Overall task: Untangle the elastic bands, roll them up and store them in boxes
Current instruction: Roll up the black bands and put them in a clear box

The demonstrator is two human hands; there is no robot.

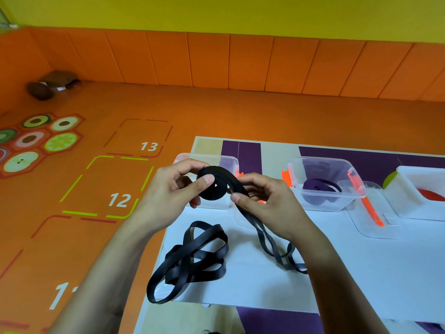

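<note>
A black elastic band is partly wound into a flat coil (213, 186) held above the table. My left hand (173, 189) pinches the coil, thumb on its face. My right hand (265, 201) grips the band's loose strands just right of the coil. The unrolled tail (272, 247) hangs down from my right hand and trails on the white sheet. A second black band (192, 259) lies tangled in loops on the sheet below my hands. An empty clear box (226, 162) stands behind the coil.
A clear box (327, 184) with orange latches holds a rolled purple band (320, 189); its lid (375, 213) lies beside it. A white box (414, 191) at the right edge holds a red band (431, 195). The white sheet (361, 273) covers the table; orange floor lies to the left.
</note>
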